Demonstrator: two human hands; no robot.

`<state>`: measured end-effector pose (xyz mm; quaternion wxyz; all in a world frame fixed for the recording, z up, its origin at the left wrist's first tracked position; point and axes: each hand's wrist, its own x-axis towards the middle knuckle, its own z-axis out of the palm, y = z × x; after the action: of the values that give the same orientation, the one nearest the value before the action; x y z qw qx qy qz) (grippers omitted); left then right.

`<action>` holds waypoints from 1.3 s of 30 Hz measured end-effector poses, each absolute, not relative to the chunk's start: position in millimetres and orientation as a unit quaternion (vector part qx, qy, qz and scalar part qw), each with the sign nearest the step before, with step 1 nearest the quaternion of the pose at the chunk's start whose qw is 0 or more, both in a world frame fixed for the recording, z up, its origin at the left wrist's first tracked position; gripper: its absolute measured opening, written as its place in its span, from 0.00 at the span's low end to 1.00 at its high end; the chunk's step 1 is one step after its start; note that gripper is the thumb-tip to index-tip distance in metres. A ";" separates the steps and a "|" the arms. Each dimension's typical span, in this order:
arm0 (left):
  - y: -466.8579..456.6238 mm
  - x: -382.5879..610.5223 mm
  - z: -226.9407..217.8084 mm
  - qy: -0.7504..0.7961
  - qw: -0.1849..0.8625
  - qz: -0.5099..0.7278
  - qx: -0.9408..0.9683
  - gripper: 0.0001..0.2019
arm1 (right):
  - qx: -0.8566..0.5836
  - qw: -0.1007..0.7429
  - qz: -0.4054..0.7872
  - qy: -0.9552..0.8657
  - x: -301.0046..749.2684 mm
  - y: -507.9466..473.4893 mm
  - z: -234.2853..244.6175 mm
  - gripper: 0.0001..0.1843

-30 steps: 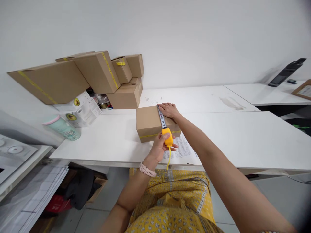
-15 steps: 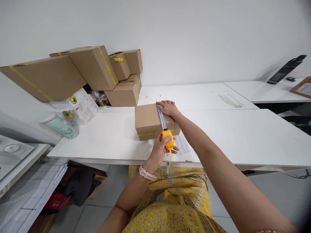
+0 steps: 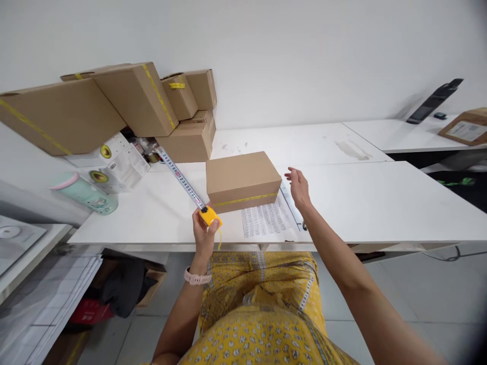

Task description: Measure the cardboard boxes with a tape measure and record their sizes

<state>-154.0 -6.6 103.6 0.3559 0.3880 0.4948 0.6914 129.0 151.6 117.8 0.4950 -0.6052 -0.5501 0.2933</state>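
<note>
1. Tape measure [image 3: 210, 217] in the left hand [image 3: 205, 233], pinched between thumb and fingers; it is up over the near part of the table [image 3: 353, 208], close to the box's near left corner. Whether the two touch cannot be told.
2. Thumb on the case probably keeps it steady while the blade [image 3: 181, 178] sticks out unsupported, slanting up and left.
3. Right hand [image 3: 299, 188] hangs just off the box's right side, fingers loosely curled and apart, with nothing seen in them.
4. Box [image 3: 243, 174] sits flat, its yellow-taped side towards the person, probably for easy reach with both hands.
5. Sheet [image 3: 262, 221] of printed rows lies at the box's near side, perhaps so it can be read there.
6. Stacked boxes [image 3: 131, 101] and a carton [image 3: 117, 165] stand to the left, likely kept aside for working room.
7. Half a second ago the blade crossed the box top, the right hand pressing its far end. Now both are off the box, more blade seems out, and more of the sheet shows.
</note>
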 end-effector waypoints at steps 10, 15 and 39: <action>44.7 -193.4 140.9 0.461 0.331 0.700 0.434 0.31 | -0.553 0.426 0.256 -0.669 112.9 147.7 182.9 0.38; 50.8 -195.1 166.4 0.446 0.351 0.679 0.466 0.33 | -0.607 0.441 0.197 -0.631 113.0 158.8 190.5 0.31; -57.4 -76.3 127.5 0.367 0.602 0.498 0.505 0.27 | -0.504 0.308 -0.059 -0.805 102.5 154.5 198.3 0.27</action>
<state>-76.3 -57.4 127.5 0.6017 0.5046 0.3673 0.4985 102.5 154.5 198.3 0.3078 -0.5036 -0.8050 -0.0595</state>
